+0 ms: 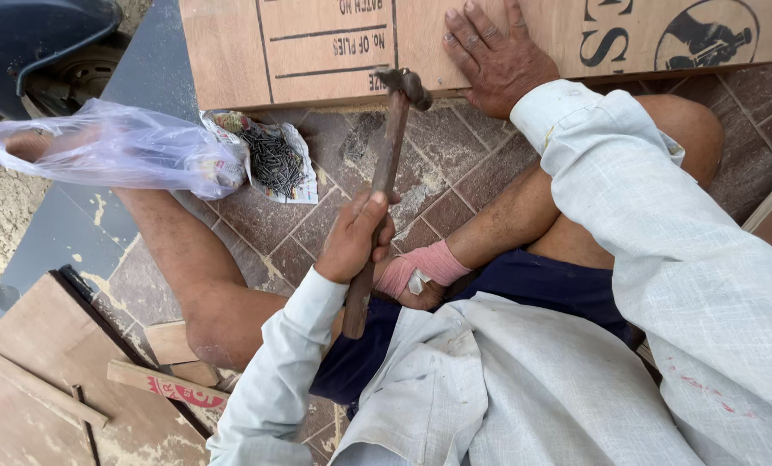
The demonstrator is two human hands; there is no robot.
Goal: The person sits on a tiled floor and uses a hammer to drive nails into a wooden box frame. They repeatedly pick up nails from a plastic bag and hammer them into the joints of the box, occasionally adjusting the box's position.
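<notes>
My left hand (356, 237) is shut around the wooden handle of a hammer (386, 164). Its metal head points up and sits just at the near edge of a plywood sheet (317, 52) that lies on the tiled floor. My right hand (498, 56) rests flat on that sheet, fingers spread, a little to the right of the hammer head. I sit on the floor with one leg stretched out to the left and the other folded. A pink bandage (420, 267) wraps the folded leg's foot, right beside my left hand.
An open packet of dark nails (274, 160) lies left of the hammer, with a crumpled clear plastic bag (119, 147) beside it. Plywood offcuts and wooden strips (58, 380) lie at the lower left. Part of a dark blue vehicle (32, 43) stands at the top left.
</notes>
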